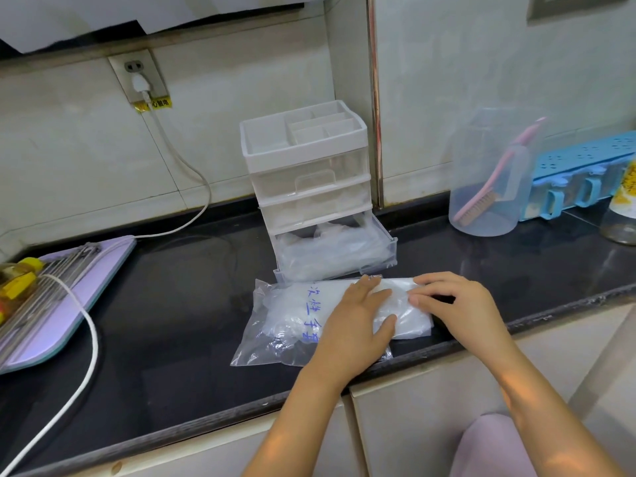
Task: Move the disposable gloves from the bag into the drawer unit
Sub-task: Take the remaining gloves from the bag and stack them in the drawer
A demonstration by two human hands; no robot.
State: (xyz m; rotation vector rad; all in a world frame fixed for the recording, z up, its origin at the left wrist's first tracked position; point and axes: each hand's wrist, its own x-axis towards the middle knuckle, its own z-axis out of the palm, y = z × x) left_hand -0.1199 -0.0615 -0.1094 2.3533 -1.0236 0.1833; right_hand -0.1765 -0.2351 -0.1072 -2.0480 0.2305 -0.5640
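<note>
A clear plastic bag (275, 321) with blue writing lies flat on the black counter, with disposable gloves (409, 321) showing white at its right end. My left hand (354, 321) lies flat on the bag's middle, fingers straight. My right hand (457, 304) rests on the bag's right end, its fingers bent over the plastic. Just behind the bag stands the white and clear drawer unit (306, 160). Its bottom drawer (344, 256) is pulled out and holds crumpled clear gloves.
A lilac board (99, 280) with metal skewers and a yellow-capped bottle (20, 280) lies at left, a white cable (86, 339) trailing across the counter. At right stand a clear jug (488, 187) with a pink brush, a blue rack (592, 166) and a jar.
</note>
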